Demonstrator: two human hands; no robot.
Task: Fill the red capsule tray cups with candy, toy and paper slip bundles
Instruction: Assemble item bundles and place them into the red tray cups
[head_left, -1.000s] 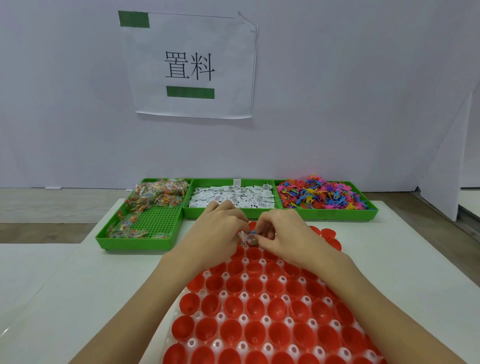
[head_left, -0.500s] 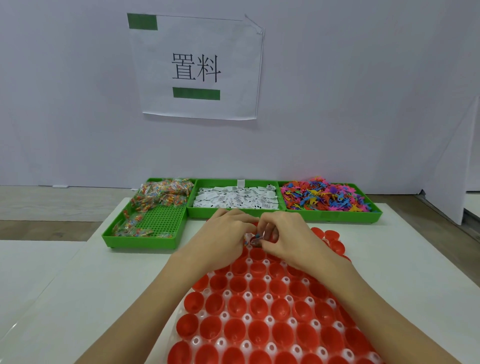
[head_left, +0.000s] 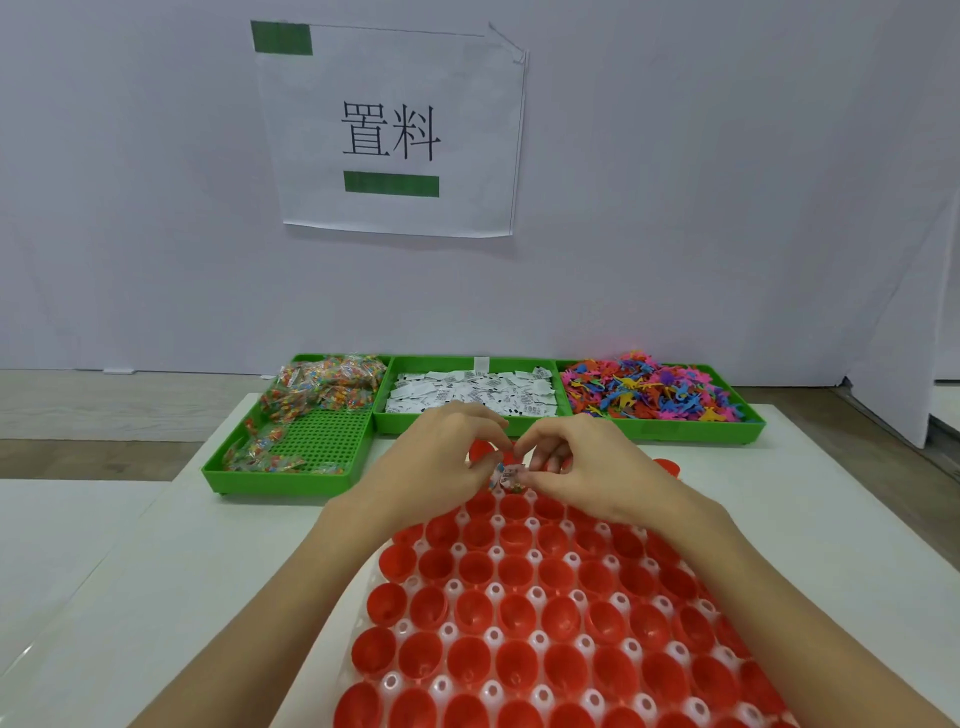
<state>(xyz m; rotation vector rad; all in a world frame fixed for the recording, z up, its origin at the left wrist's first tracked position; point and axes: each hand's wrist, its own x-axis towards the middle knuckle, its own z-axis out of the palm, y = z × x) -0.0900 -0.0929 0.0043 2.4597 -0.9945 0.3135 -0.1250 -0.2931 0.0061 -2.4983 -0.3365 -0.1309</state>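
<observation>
- Our left hand (head_left: 441, 462) and right hand (head_left: 582, 467) meet over the far end of the red capsule tray (head_left: 545, 613), fingertips pinching a small bundle (head_left: 510, 475) between them.
- Both grips are clamped on the bundle: the fingers of each hand curl in and close on the crumpled wad of clear wrapper, white paper and coloured bits.
- The bundle sits just above the tray's far rows of cups; we cannot tell whether it touches a cup.
- The cups near us stand open, red hollows set in a clear sheet with white knobs between them.
- Beyond the tray, three green bins line the back of the white tabletop (head_left: 156, 571).
- The candy bin (head_left: 291, 467), beyond the tray to its left, holds wrapped sweets heaped at its far end and along its left wall, with bare green grid on the near side.
- The slip bin (head_left: 467, 426), straight beyond the tray, is filled with white printed paper slips.
- The toy bin (head_left: 675, 431), beyond the tray to its right, is piled with small plastic figures in pink, blue, orange and yellow.
- On the wall behind the bins hangs a paper sign (head_left: 389, 130) with two black characters and two green bars.
</observation>
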